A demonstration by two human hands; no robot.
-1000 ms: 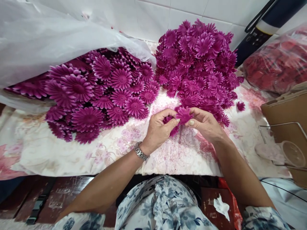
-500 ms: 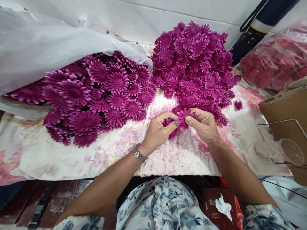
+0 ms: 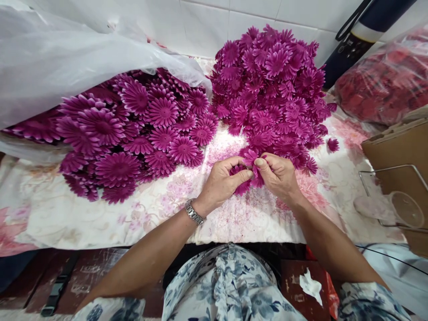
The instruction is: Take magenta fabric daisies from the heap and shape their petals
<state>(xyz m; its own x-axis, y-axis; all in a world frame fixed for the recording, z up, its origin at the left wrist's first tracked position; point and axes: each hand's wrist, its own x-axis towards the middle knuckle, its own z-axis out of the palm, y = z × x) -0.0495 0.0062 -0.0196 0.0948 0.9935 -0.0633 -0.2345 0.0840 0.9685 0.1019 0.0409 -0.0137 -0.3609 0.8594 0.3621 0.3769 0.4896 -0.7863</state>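
Currently: left hand (image 3: 220, 183) and right hand (image 3: 277, 174) pinch one magenta fabric flower (image 3: 250, 161), mid-separation of layers; next move likely needs a careful peel.

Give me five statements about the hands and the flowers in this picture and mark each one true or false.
1. Both hands, the left hand and the right hand, hold purple flower pieces between them. True.
2. The wristwatch sits on the right wrist. False: it is on the left wrist.
3. The flower heap under the clear plastic bag lies to the person's left. True.
4. The bag at the far right holds purple flowers. False: its contents are red.
5. The flowers lie on bare wood. False: they lie on a floral cloth.
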